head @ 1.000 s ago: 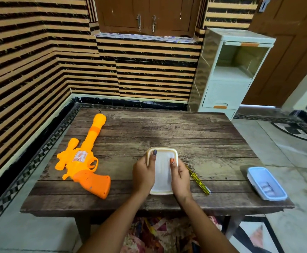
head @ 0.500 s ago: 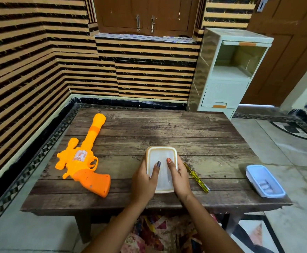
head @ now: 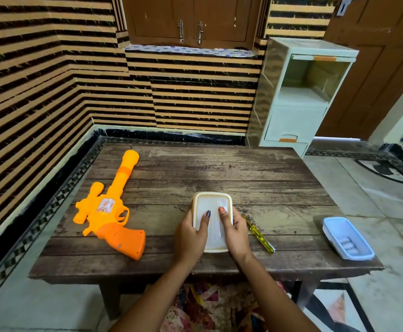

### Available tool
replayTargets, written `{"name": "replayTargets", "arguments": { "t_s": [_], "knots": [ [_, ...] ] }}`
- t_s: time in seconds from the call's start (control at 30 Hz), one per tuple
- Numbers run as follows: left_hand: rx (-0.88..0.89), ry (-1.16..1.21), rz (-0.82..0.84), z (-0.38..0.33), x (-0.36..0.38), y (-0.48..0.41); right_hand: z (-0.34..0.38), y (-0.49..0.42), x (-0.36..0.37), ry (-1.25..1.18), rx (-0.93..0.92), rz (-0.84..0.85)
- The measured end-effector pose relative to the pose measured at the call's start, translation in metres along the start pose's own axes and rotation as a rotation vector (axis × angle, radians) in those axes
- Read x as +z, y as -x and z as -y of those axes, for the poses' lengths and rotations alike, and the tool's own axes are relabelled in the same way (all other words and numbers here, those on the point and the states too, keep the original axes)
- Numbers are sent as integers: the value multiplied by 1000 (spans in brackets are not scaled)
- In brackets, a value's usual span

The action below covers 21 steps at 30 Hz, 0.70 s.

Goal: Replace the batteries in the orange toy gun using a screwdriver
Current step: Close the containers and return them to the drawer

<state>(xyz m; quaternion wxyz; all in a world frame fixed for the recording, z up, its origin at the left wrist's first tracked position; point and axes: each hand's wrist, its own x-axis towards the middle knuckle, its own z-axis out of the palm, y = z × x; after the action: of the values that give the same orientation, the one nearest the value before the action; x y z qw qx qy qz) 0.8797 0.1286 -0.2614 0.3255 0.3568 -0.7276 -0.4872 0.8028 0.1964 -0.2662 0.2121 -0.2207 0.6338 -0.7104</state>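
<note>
- Both hands are busy with the white plastic box (head: 212, 202) at the near middle of the tabletop (head: 219, 168). The left hand (head: 189, 233) curls round its left wall and the right hand (head: 236, 232) round its right wall.
- The thumbs (head: 204, 221) lie flat on the lid (head: 213, 236). To me that looks like a grip for steadying the box while working the lid, though I can't tell whether it is being pressed shut or prised off.
- The orange toy gun (head: 110, 212) lies on its side well to the left. Its barrel points away toward the far wall and its grip is nearest the person. Nothing touches it, so the battery job has not reached the gun yet.
- The screwdriver (head: 259, 233), with its yellow-green handle, lies just beside the right hand, angled along the boards. I'd say it was put there to be easy to pick up.
- A blue tray (head: 328, 226) sits open near the right-hand edge, well apart from the box, with batteries (head: 346, 243) lying in it.
- By my count there is one gun, one screwdriver, one white box with its lid and one blue tray. The batteries look like two or three, but they are too small for me to be sure.
</note>
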Motion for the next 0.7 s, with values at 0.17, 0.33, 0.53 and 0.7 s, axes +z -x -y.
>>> {"name": "replayTargets", "arguments": {
  "t_s": [0.17, 0.33, 0.53, 0.7],
  "knots": [
    [-53, 12, 39, 5, -2, 0, -1, 0, -4, 34, 26, 19],
    [-168, 111, 4, 0, -3, -1, 1, 2, -4, 47, 62, 40],
    [-212, 121, 26, -6, -3, -6, 13, 9, -28, 275, -18, 41],
    [-222, 113, 65, -9, 6, -6, 29, 7, -85, 625, -168, -210]
  ]
}}
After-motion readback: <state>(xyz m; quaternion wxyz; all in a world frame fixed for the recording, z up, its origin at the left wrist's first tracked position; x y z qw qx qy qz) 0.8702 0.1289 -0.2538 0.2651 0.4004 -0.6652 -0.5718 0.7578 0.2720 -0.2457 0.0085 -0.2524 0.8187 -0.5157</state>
